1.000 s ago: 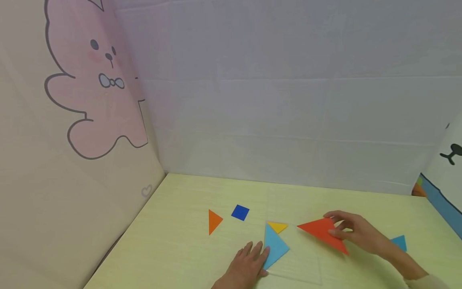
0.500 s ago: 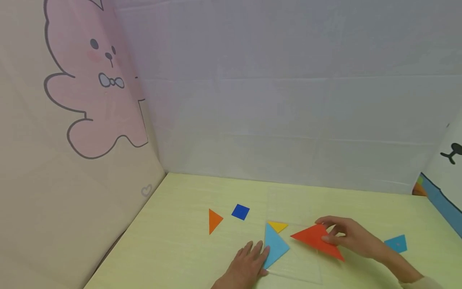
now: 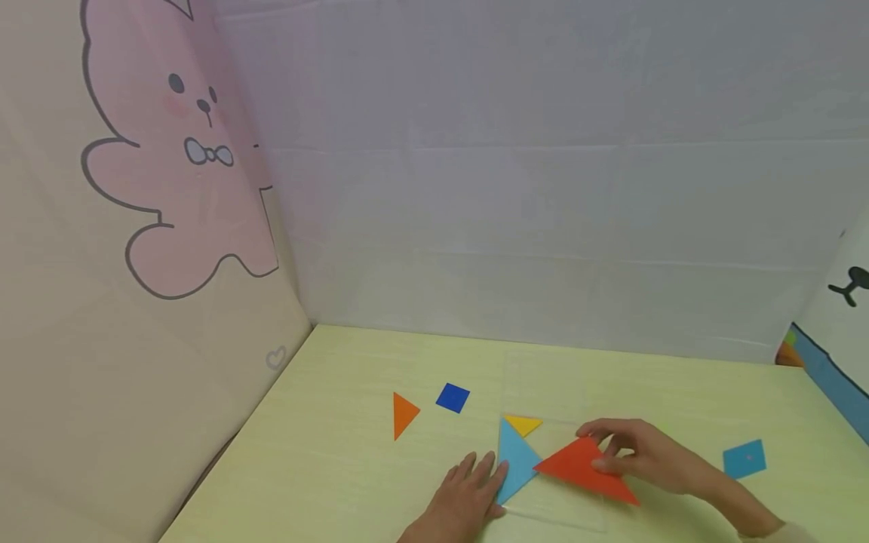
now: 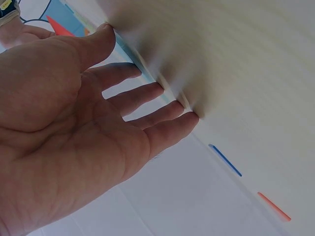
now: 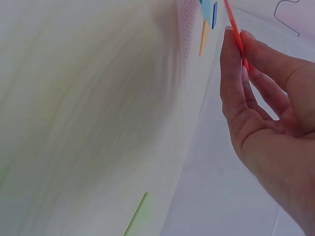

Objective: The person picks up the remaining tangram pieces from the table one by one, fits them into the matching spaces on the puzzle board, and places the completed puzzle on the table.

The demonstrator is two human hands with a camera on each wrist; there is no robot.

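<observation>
My right hand (image 3: 645,456) pinches a large red triangle (image 3: 577,471) between thumb and fingers, holding it tilted. Its left tip overlaps the right corner of a light blue triangle (image 3: 517,461) in the head view; whether they touch I cannot tell. In the right wrist view the red triangle (image 5: 236,32) shows edge-on between the fingertips. My left hand (image 3: 455,501) lies with fingers extended at the light blue triangle's left edge. A small yellow triangle (image 3: 523,424) adjoins that triangle's top. Both lie in a see-through square frame (image 3: 557,519).
An orange triangle (image 3: 405,415) and a dark blue square (image 3: 452,397) lie on the table (image 3: 326,467) to the left. A blue four-sided piece (image 3: 744,458) lies at the right. Behind the frame is a faint clear sheet (image 3: 543,385). Cloth walls (image 3: 529,226) enclose the table.
My right hand has carried the red triangle left and toward me, so its tip now overlaps the light blue triangle. The blue piece at the right is now fully uncovered. My left hand stays put.
</observation>
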